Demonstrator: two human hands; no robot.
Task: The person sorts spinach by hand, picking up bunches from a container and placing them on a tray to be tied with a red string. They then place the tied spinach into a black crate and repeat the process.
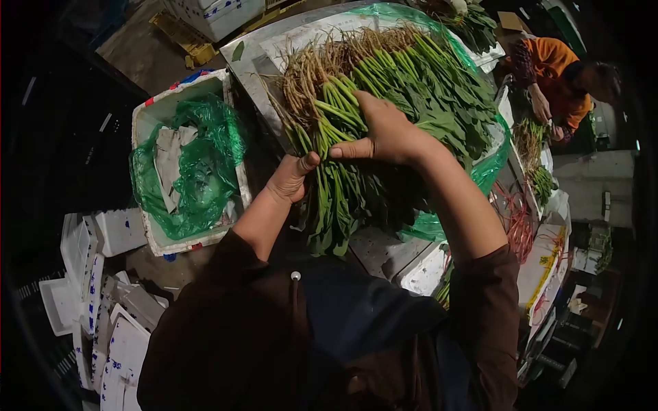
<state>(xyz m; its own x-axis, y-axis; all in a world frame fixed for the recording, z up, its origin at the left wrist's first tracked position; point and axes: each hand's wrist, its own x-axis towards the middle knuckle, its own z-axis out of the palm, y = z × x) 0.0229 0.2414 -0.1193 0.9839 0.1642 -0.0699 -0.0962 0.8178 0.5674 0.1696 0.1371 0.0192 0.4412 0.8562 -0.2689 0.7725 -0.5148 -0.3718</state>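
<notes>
Right fingers (371, 109) partly hidden, foam box (223, 15) cut off

Left hand (295, 179) grips the near edge of a bundle of leafy greens (336, 171), thumb across the stems; right hand (384, 133) is spread over the same bundle, thumb pointing toward the left. The greens lie in a row on the desk (257, 58), pale roots at the far side, with green plastic (504, 154) along the right edge. Left of the desk stands a foam box (142, 127) holding crumpled green film (205, 171).
</notes>
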